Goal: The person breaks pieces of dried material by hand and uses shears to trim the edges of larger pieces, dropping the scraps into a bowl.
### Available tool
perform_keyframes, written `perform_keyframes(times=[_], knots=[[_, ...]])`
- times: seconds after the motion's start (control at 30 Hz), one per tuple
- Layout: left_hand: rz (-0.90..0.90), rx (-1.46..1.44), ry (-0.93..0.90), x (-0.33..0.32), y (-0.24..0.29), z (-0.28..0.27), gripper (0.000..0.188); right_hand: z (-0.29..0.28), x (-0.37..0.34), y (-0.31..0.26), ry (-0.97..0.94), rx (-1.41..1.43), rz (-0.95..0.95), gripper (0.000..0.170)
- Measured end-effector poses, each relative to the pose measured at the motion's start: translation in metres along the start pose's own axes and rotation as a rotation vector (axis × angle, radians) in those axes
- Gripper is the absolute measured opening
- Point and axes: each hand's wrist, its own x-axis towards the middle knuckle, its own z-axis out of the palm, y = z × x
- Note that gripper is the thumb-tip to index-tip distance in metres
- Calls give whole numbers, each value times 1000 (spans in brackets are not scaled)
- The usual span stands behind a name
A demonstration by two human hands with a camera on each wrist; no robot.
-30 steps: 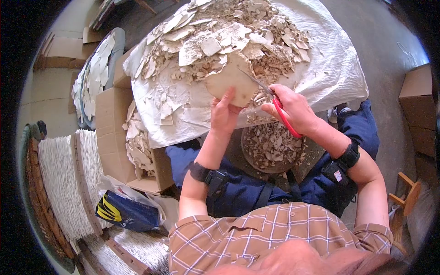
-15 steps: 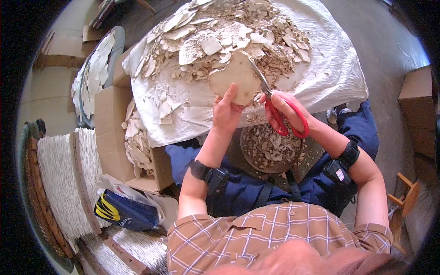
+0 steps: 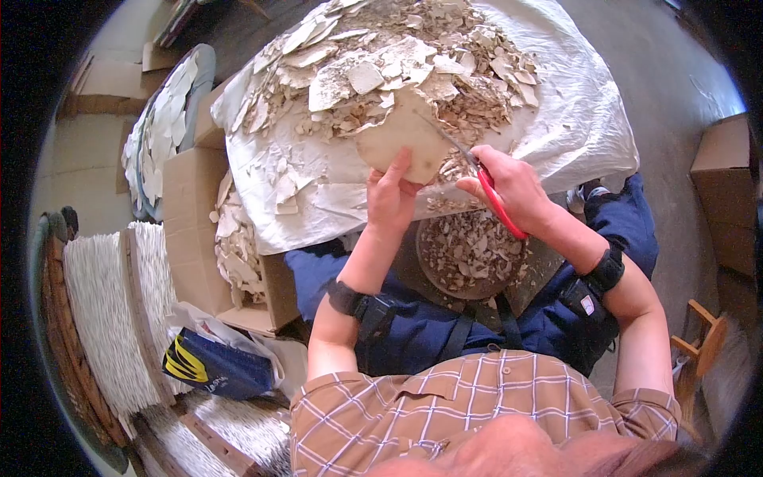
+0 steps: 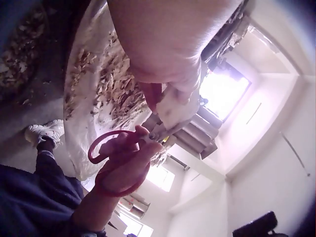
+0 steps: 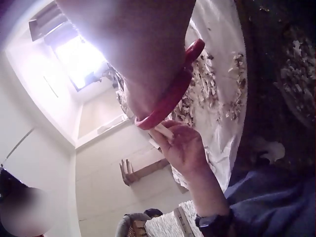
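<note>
My left hand (image 3: pixel 389 195) pinches a flat, pale, rounded piece (image 3: pixel 401 147) with an uneven edge, thumb on its upper face and the other fingers beneath. What it is made of does not show. In my right hand (image 3: pixel 513 189) are red-handled scissors (image 3: pixel 494 200), their blades reaching over the right part of the piece. From the left wrist view the scissors (image 4: pixel 93 148) are seen with fingers through the handle loops, blades at the pale piece (image 4: pixel 173 112). In the right wrist view the red handles (image 5: pixel 170 101) curve under the right hand, close to the left hand (image 5: pixel 185 148).
A heap of broken pale pieces (image 3: pixel 366 79) covers much of the white cloth (image 3: pixel 572 119). Below the hands, a round container (image 3: pixel 423 269) holds small scraps. At left are a cardboard box (image 3: pixel 191 230) with more pieces and a blue bag (image 3: pixel 226 370). A wooden stool (image 3: pixel 711 346) stands at right.
Half a second ago the scissors' handles were spread wide and faced up; now they are seen edge-on, with the right hand turned over them. The pale piece has shifted slightly left.
</note>
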Motion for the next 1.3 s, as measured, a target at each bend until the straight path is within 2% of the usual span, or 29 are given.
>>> perform_keyframes(times=[0.23,0.3,0.43,0.5,0.63,0.7,0.93,1.0,1.03,1.2,1.3], knots=[[45,26,-22,-1,5,1,29,6,-1,2,-21,-5,22,42],[86,70,-26,-2,8,3,29,5,0,1,47,-11,-41,43],[84,53,-44,-1,7,0,30,4,1,-4,62,-37,-48,43],[108,53,-10,0,6,1,31,5,2,-4,141,-162,-99,44],[175,120,-41,-1,10,1,33,1,6,-3,85,-227,-30,47],[148,81,-20,-1,12,4,28,2,6,0,101,-83,-108,48],[117,89,-47,1,7,3,31,0,3,3,60,-48,-53,50],[117,69,-62,2,7,4,29,0,2,3,-7,132,-25,51],[116,69,-62,2,8,4,29,-1,2,2,-7,131,-25,51],[114,38,-49,5,7,0,30,-14,7,-5,115,-237,-154,54],[87,4,-16,7,5,1,30,-10,6,-3,134,-119,-120,56]])
